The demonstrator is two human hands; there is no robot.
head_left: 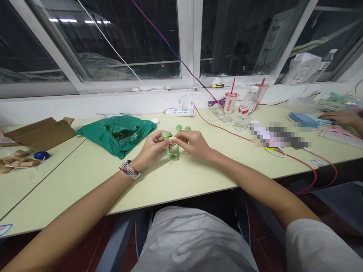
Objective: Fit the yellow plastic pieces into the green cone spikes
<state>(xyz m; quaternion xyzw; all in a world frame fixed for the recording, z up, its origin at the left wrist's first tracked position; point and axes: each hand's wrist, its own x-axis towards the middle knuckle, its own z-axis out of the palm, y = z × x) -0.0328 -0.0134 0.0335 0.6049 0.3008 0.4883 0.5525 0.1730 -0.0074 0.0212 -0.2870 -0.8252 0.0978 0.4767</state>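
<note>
My left hand [153, 148] is closed on a light green, peg-like piece [166, 135] with a wide cap and a pointed lower end. A small yellow bit, perhaps cord, shows at its side between both hands. My right hand [194, 143] pinches at that yellow bit, its fingertips close to the left thumb. Just below the fingers, a green hollow cup-shaped piece [175, 155] rests on the table. Behind the hands stand more green pieces [179, 127], partly hidden by the right hand.
Left of my hands lies a torn green plastic bag [119, 132]. Farther left are a cardboard box [45, 132], wooden pieces and a blue ball [41, 155]. A power strip [180, 112], drink cup [231, 102] and water bottle [246, 109] stand behind. Red cables cross the right side, near another person's hand [338, 117].
</note>
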